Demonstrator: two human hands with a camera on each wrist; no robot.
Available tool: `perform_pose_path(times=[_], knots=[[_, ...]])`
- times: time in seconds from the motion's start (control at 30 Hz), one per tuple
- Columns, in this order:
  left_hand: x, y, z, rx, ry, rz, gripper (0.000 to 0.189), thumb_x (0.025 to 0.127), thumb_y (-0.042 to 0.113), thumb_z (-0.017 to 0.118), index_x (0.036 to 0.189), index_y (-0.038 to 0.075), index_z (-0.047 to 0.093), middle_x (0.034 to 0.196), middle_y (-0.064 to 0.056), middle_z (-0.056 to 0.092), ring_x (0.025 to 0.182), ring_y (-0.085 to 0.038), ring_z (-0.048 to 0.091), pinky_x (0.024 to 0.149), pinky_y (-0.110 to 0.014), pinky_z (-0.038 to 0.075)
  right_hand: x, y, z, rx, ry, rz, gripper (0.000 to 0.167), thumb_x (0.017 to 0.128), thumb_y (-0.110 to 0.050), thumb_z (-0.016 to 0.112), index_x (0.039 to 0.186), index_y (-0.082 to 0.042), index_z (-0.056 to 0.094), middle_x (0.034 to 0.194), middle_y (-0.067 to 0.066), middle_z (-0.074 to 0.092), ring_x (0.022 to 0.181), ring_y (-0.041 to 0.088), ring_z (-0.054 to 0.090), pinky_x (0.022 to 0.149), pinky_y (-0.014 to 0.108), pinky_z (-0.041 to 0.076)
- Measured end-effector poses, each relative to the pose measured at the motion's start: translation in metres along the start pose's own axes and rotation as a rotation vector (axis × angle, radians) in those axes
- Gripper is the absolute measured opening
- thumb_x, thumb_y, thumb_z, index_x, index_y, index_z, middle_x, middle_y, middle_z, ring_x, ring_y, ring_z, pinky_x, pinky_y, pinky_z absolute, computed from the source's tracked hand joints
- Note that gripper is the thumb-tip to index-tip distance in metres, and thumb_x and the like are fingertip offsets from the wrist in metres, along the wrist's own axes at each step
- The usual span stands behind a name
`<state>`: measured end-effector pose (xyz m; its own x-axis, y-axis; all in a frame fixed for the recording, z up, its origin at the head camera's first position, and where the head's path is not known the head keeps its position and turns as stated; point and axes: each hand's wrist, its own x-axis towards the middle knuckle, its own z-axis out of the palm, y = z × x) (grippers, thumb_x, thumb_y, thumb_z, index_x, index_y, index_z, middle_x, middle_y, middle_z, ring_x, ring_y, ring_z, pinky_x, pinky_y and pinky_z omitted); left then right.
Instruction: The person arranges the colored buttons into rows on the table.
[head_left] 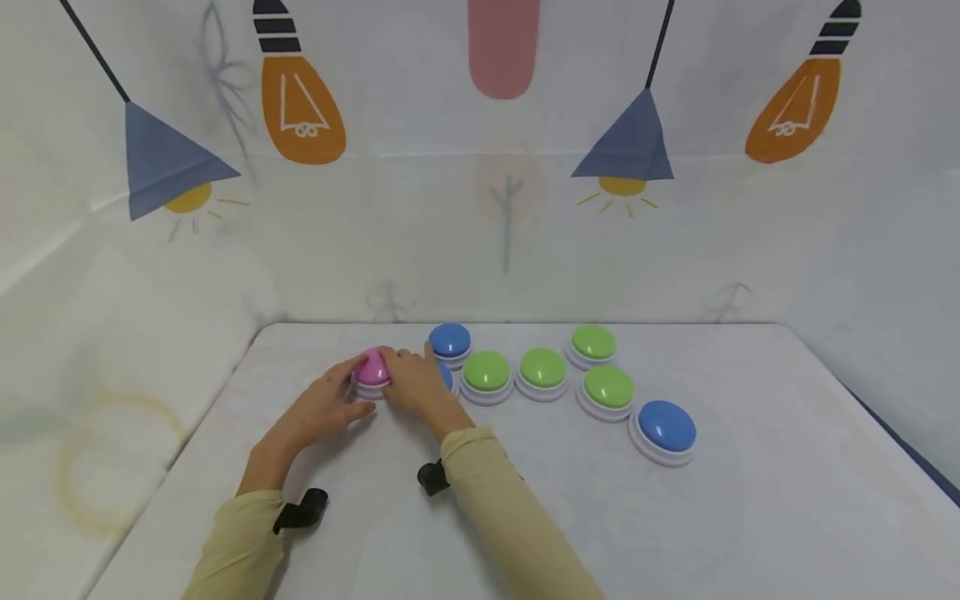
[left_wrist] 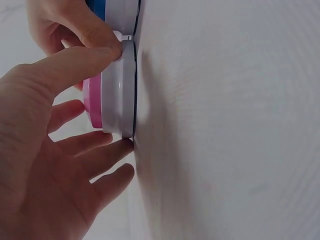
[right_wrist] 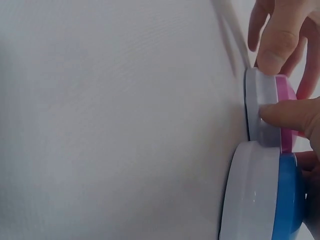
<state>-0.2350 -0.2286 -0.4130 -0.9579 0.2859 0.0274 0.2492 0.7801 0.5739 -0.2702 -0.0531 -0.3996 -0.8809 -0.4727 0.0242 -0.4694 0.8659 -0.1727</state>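
A pink push button (head_left: pixel 372 368) with a white base lies flat at the left end of a row of buttons. My left hand (head_left: pixel 322 410) holds it from the left, the thumb on its near side and the fingers round the far side, as the left wrist view shows. From the right, my right hand (head_left: pixel 417 385) grips the same button, its thumb (right_wrist: pixel 287 114) against the white base. Beside the pink one, a blue button (right_wrist: pixel 289 200) touches or nearly touches it in the right wrist view. My right hand partly covers that blue button in the head view.
Another blue button (head_left: pixel 450 342) stands behind. Rightward along the row are several green buttons, among them one green button (head_left: pixel 486 372), then a blue button (head_left: pixel 666 427) at the right end. The white table (head_left: pixel 757 467) meets a printed cloth wall (head_left: pixel 420 225) at the back.
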Motion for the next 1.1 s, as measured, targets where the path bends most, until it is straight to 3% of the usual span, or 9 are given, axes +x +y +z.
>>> perform_pose_path(times=[0.23,0.47,0.8,1.1], knots=[[0.0,0.001,-0.001,0.002,-0.01,-0.024,0.082,0.09,0.027,0.069,0.155,0.003,0.025,0.152,-0.032,0.033,0.139,-0.05,0.033,0.112,-0.063,0.029,0.001,0.001,0.001,0.011,-0.007,0.008,0.062,0.097,-0.028,0.062,0.152,-0.018,0.037,0.139,0.007,0.058,0.128,0.022,0.056,0.12,0.053,0.02],[-0.002,0.001,-0.004,0.023,0.033,-0.038,0.074,0.093,0.026,0.066,0.154,0.006,0.029,0.145,-0.034,0.043,0.133,-0.05,0.043,0.106,-0.065,0.036,-0.002,0.003,0.002,0.029,0.022,-0.025,0.061,0.098,-0.031,0.061,0.152,-0.017,0.038,0.139,0.008,0.057,0.128,0.023,0.056,0.12,0.055,0.021],[-0.004,0.01,-0.012,0.075,0.13,0.039,0.066,0.092,0.019,0.066,0.149,0.0,0.039,0.143,-0.029,0.048,0.131,-0.048,0.045,0.107,-0.063,0.037,-0.008,0.008,-0.004,0.096,0.098,-0.077,0.062,0.097,-0.032,0.061,0.152,-0.014,0.038,0.138,0.011,0.055,0.129,0.024,0.053,0.119,0.052,0.024],[-0.009,0.022,-0.019,0.138,0.225,0.095,0.063,0.09,0.015,0.068,0.147,0.001,0.044,0.146,-0.024,0.048,0.127,-0.046,0.051,0.101,-0.061,0.043,-0.012,0.014,-0.013,0.26,0.13,-0.105,0.064,0.099,-0.032,0.06,0.155,-0.017,0.033,0.145,0.013,0.047,0.133,0.025,0.049,0.12,0.044,0.025]])
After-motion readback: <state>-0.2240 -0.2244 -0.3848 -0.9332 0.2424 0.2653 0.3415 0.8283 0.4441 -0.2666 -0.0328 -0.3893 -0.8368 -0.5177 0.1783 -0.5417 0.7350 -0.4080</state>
